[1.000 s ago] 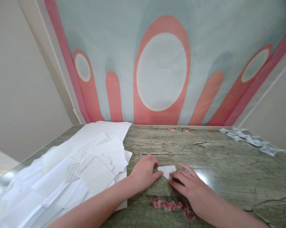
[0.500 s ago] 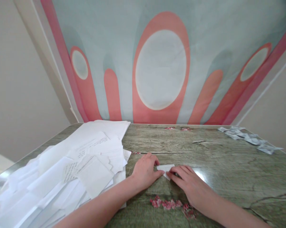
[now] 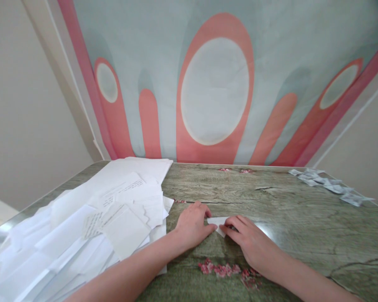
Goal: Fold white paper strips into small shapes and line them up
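Observation:
A small piece of folded white paper (image 3: 216, 220) lies on the wood-patterned table (image 3: 208, 184), between my two hands. My left hand (image 3: 193, 224) grips its left side, thumb and fingertips pressed at the edge. From the right, my right hand (image 3: 244, 235) has its thumb and fingers closed on the paper's right part and covers that end. The two thumbs nearly meet at the near side of the paper, whose lower tip pokes out between them.
A large spread heap of white paper sheets (image 3: 126, 233), some printed, covers the table's left side. Several small folded paper pieces (image 3: 330, 184) lie along the far right edge. Behind the table stands a wall with a pink and grey pattern (image 3: 157, 126).
My right hand has shifted slightly left and its fingers now reach further over the paper. My left hand stays almost where it was. The view has tilted a little.

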The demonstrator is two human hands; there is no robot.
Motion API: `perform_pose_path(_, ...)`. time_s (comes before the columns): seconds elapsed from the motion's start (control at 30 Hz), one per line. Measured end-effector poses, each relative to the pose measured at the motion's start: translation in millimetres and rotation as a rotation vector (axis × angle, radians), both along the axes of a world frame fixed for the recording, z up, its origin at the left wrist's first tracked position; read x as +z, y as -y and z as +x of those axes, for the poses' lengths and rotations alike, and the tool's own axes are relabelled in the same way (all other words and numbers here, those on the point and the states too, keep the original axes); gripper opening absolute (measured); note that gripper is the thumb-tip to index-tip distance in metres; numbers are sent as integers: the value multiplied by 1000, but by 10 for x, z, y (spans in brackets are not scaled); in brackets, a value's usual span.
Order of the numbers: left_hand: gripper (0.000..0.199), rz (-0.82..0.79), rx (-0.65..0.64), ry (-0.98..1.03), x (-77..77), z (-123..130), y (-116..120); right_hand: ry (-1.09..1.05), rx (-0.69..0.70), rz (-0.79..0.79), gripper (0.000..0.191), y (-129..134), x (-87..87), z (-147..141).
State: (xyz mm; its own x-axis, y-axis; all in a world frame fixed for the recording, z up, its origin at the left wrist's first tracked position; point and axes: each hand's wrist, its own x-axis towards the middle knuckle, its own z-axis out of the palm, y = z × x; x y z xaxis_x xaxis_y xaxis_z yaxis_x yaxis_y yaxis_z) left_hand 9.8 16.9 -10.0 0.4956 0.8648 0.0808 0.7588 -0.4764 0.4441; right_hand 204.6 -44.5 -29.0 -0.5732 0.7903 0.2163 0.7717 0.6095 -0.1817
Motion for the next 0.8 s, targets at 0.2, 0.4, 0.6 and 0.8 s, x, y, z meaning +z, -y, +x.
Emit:
perform_pose_path(0.2,21,2,3,14,-24,1,-7,-62,-14,-10,34,7,-9,-13)
perform_pose_path(0.4,23,-17,23,15,-24,-3,-8,-80,-14,15,40,20,-27,-26)
perform_pose_path(0.6,23,-29,23,-6,-10,11,-18,-78,-25,6,41,23,-14,-35)
perform_pose_path(0.8,24,-40,28,-18,3,12,-18,-76,-17,30,43,26,-24,-32)
